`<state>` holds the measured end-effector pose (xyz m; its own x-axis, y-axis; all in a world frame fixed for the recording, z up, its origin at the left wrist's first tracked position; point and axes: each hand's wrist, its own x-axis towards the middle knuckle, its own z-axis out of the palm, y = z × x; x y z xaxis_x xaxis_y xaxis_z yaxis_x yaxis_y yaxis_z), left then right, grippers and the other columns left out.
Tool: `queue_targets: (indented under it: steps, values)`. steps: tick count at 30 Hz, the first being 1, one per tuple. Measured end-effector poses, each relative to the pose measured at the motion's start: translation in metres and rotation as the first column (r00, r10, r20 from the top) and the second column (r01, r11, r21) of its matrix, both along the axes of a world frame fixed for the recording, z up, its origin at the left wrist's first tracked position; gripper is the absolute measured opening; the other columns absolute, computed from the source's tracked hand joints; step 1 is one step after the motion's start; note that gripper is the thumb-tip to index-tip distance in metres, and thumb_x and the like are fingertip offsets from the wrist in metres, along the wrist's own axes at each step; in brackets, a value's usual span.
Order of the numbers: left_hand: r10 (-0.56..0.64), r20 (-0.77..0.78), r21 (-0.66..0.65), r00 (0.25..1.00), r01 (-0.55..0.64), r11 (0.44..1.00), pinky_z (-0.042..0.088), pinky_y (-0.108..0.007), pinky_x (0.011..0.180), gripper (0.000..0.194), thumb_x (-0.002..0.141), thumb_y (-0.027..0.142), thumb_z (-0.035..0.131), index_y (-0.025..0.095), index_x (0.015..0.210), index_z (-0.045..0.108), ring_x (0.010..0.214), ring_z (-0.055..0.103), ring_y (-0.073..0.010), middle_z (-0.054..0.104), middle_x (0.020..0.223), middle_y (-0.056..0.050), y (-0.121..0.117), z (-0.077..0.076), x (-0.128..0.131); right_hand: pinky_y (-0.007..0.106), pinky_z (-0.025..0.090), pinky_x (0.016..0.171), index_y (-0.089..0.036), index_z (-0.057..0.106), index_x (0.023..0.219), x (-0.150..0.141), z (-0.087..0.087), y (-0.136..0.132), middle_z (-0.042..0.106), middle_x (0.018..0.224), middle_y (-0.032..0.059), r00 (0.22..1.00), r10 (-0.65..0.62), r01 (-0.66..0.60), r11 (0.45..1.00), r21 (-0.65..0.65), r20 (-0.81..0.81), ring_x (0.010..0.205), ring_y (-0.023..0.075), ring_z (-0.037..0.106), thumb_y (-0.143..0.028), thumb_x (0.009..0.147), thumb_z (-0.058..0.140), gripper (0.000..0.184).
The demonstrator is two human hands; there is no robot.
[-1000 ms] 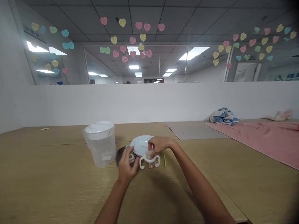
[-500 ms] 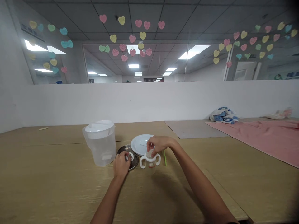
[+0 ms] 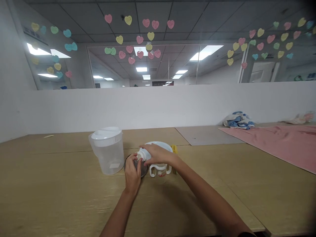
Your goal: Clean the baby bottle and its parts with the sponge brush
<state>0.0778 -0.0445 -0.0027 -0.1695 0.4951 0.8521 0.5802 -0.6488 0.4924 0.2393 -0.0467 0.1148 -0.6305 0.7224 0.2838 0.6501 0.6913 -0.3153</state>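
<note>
Two bare hands work close together at 12 o'clock on a long, pale wood-grain table (image 3: 61, 184). Farthest left, at 10 o'clock, a thin wooden stick (image 3: 48, 136) lies near the table's back edge. At 11 o'clock stands a translucent plastic pitcher (image 3: 108, 157) with a faintly ribbed handle side, a white lid and a small pale label too small to read. Just right of it, a dark round metal dish (image 3: 130, 164) lies partly hidden beneath the left hand (image 3: 132, 172), which stands upright with its fingers (image 3: 134, 158) curled and closed around something at the tip of a white plastic piece (image 3: 142, 154); its exact grip is hidden. The right hand (image 3: 158, 154) reaches across, half closed, and holds that rounded, tapered piece from above. Beneath it lie a smooth white plate (image 3: 160, 144) and a clear two-handled sippy cup (image 3: 160, 171), its white looped handles curving outward and a faint reddish print on its side unreadable. A yellow-green strip (image 3: 174, 148) shows just beyond. At 2 o'clock, a pink cloth (image 3: 274, 141) spreads over the table, with a crumpled blue-and-white cloth (image 3: 238, 120) behind it.
</note>
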Motion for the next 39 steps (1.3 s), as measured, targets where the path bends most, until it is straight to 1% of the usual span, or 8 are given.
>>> queue_targets:
  steps: [5, 10, 19, 23, 26, 32, 36, 39]
  values:
    - [-0.027, 0.027, 0.037, 0.999, 0.026, 0.999, 0.045, -0.036, 0.087, 0.014, 0.088, 0.033, 0.045, 0.019, 0.089, 0.047, 0.098, 0.057, -0.0196, 0.059, 0.099, -0.009, -0.004, -0.001, 0.006, 0.028, 0.041, 0.075, -0.019, 0.058, 0.105, -0.024, -0.014, -0.003, 0.064, 0.102, 0.0068, 0.99, 0.138, -0.14, 0.982, 0.129, 0.029, 0.092, 0.0207, 0.058, -0.019, 0.077, 0.057, 0.028]
    - [-0.034, 0.262, -0.065, 0.964, 0.053, 0.996, 0.047, -0.032, 0.081, 0.019, 0.088, 0.037, 0.041, 0.02, 0.084, 0.048, 0.092, 0.061, -0.0182, 0.063, 0.094, -0.007, -0.01, 0.007, 0.007, 0.026, 0.04, 0.072, -0.02, 0.056, 0.107, -0.026, -0.016, -0.001, 0.063, 0.1, 0.0059, 0.987, 0.157, -0.158, 0.968, 0.193, 0.017, 0.089, 0.0196, 0.058, -0.016, 0.077, 0.058, 0.03]
    - [-0.059, 0.647, -0.132, 0.76, 0.189, 0.973, 0.049, -0.024, 0.059, 0.034, 0.082, 0.05, 0.046, 0.016, 0.081, 0.05, 0.061, 0.06, -0.0131, 0.059, 0.069, -0.001, -0.005, 0.015, 0.005, 0.027, 0.042, 0.078, -0.02, 0.057, 0.104, -0.037, -0.02, -0.004, 0.062, 0.1, 0.0052, 0.982, 0.191, -0.186, 0.949, 0.253, 0.005, 0.092, 0.0189, 0.055, -0.021, 0.08, 0.057, 0.025]
    - [-0.039, 0.515, -0.091, 0.856, 0.1, 0.991, 0.049, -0.027, 0.068, 0.03, 0.084, 0.048, 0.045, 0.018, 0.083, 0.049, 0.074, 0.062, -0.0155, 0.062, 0.079, -0.004, -0.012, 0.016, 0.004, 0.029, 0.044, 0.077, -0.02, 0.056, 0.107, -0.033, -0.017, -0.004, 0.062, 0.1, 0.0053, 0.977, 0.206, -0.182, 0.936, 0.301, -0.049, 0.092, 0.0187, 0.056, -0.026, 0.081, 0.058, 0.027]
    - [-0.049, 0.402, -0.026, 0.914, 0.065, 0.998, 0.047, -0.031, 0.081, 0.023, 0.087, 0.042, 0.043, 0.019, 0.085, 0.047, 0.091, 0.06, -0.0175, 0.062, 0.094, -0.007, -0.012, 0.012, 0.005, 0.033, 0.04, 0.091, -0.021, 0.055, 0.111, -0.026, -0.016, 0.002, 0.061, 0.109, 0.0055, 0.965, 0.25, -0.206, 0.906, 0.37, -0.076, 0.102, 0.0183, 0.053, -0.025, 0.082, 0.057, 0.03]
    - [-0.039, 0.309, 0.03, 0.95, 0.032, 0.999, 0.042, -0.038, 0.092, 0.021, 0.087, 0.039, 0.043, 0.019, 0.087, 0.049, 0.104, 0.052, -0.0201, 0.054, 0.102, -0.009, -0.006, 0.005, 0.007, 0.036, 0.035, 0.099, -0.021, 0.054, 0.115, -0.019, -0.012, 0.009, 0.061, 0.109, 0.0054, 0.978, 0.206, -0.177, 0.907, 0.381, -0.035, 0.103, 0.0184, 0.053, -0.019, 0.079, 0.057, 0.036]
    - [-0.184, 0.364, 0.061, 0.913, 0.174, 0.983, 0.04, -0.039, 0.096, 0.042, 0.088, 0.044, 0.04, 0.019, 0.122, 0.035, 0.115, 0.046, -0.0212, 0.039, 0.129, -0.015, -0.01, 0.003, 0.011, 0.031, 0.041, 0.085, -0.018, 0.059, 0.103, -0.006, 0.006, 0.004, 0.058, 0.106, 0.0089, 0.988, 0.044, 0.027, 0.891, 0.452, -0.146, 0.099, 0.019, 0.053, -0.013, 0.076, 0.052, 0.028]
    - [-0.323, 0.204, -0.018, 0.924, 0.333, 0.943, 0.038, -0.042, 0.097, 0.064, 0.085, 0.049, 0.042, 0.018, 0.136, 0.018, 0.114, 0.048, -0.0235, 0.04, 0.13, -0.016, -0.015, -0.002, 0.017, 0.029, 0.041, 0.08, -0.019, 0.057, 0.098, 0.016, 0.026, -0.003, 0.059, 0.099, 0.0047, 0.94, -0.061, 0.19, 0.911, 0.367, -0.336, 0.089, 0.0167, 0.055, -0.023, 0.073, 0.058, 0.025]
